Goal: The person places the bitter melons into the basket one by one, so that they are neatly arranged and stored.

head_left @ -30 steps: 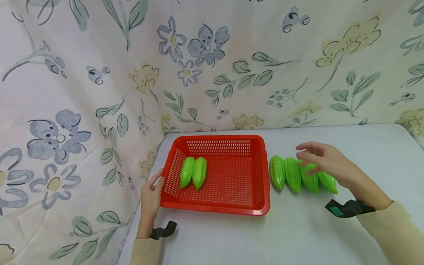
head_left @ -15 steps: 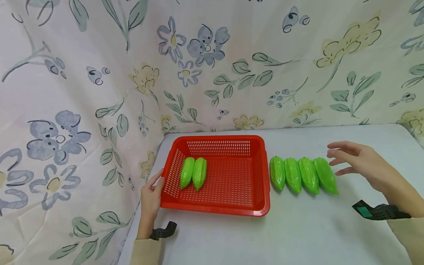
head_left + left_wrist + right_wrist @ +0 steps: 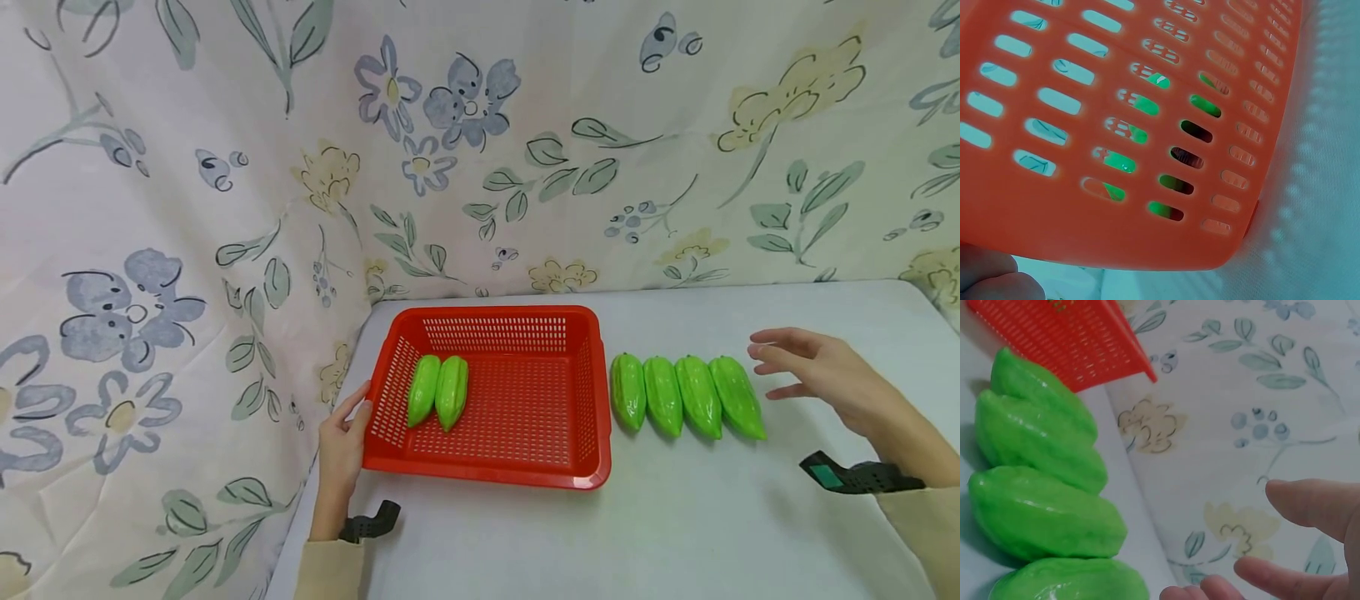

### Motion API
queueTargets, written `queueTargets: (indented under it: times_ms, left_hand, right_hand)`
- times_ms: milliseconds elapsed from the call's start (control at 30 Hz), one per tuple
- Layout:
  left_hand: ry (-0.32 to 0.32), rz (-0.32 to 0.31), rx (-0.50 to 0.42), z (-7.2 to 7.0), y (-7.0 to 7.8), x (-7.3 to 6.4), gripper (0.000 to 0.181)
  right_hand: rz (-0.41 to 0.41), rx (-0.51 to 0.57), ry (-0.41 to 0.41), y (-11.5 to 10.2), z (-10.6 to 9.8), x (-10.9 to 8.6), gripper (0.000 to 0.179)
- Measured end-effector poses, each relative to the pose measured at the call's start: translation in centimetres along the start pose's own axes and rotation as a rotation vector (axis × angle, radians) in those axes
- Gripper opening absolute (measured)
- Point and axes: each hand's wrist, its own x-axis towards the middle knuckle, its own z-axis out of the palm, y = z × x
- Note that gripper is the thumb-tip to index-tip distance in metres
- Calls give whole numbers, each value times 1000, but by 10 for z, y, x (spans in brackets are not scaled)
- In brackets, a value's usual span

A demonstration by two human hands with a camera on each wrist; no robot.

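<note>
A red plastic basket (image 3: 495,479) with slotted walls is at the left of the white table, two glossy green ridged fruits (image 3: 452,393) like star fruit lying side by side near its left wall. My left hand (image 3: 342,442) holds that side's rim; in the left wrist view its fingertips (image 3: 1000,284) show at the rim's edge. Right of the basket, several more green fruits (image 3: 698,398) lie in a row on the table. My right hand (image 3: 825,375) hovers just right of the row, fingers loosely bent and apart, with nothing between them.
A floral cloth (image 3: 555,167) hangs behind the table (image 3: 675,525) and along its left side. Each wrist carries a black strap-on device (image 3: 862,477), and both sleeves are beige.
My right hand has moved right from over the row of fruits to beside its right end, uncovering the last fruits. My left hand and the basket stay where they were.
</note>
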Motion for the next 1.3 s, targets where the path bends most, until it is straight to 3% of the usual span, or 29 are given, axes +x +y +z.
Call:
queueTargets:
  times_ms: [200,567,1300]
  left_hand:
    - [-6,-2,-6,0,2,-1,44]
    - [16,9,22,1,-1,1,45]
    - [7,-15,11,0,1,0,43]
  right_hand:
    - [29,-24,-49,15,3,6,65]
    - [86,-80,-41,34,15,16,74]
    - [79,-140,-50,36,31,25,76]
